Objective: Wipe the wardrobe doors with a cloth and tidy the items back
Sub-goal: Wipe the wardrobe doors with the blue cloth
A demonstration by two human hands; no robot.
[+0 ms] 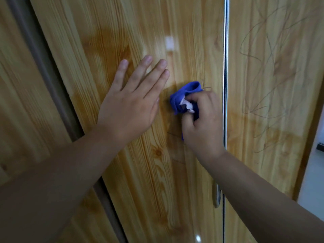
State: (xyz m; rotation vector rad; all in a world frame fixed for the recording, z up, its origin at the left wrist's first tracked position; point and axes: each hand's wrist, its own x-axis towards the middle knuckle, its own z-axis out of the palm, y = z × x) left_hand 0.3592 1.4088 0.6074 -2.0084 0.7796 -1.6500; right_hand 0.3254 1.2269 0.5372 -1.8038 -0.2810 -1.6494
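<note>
A glossy wood-grain wardrobe door [140, 172] fills the middle of the head view. My left hand [133, 100] lies flat against it with fingers spread, holding nothing. Just to its right, my right hand [203, 120] is closed around a bunched blue cloth [185, 95] with a white tag, pressed to the door near its right edge. A second door [271, 85] on the right carries thin dark scribble lines. A few faint scribbles also show on the middle door beside the cloth.
A chrome strip [226, 50] runs down the seam between the two doors, with a metal handle [217, 197] low on it. A small white square patch [169, 43] sticks to the middle door above my hands. Another wooden panel [21, 102] stands at left. Pale floor [313, 172] shows at far right.
</note>
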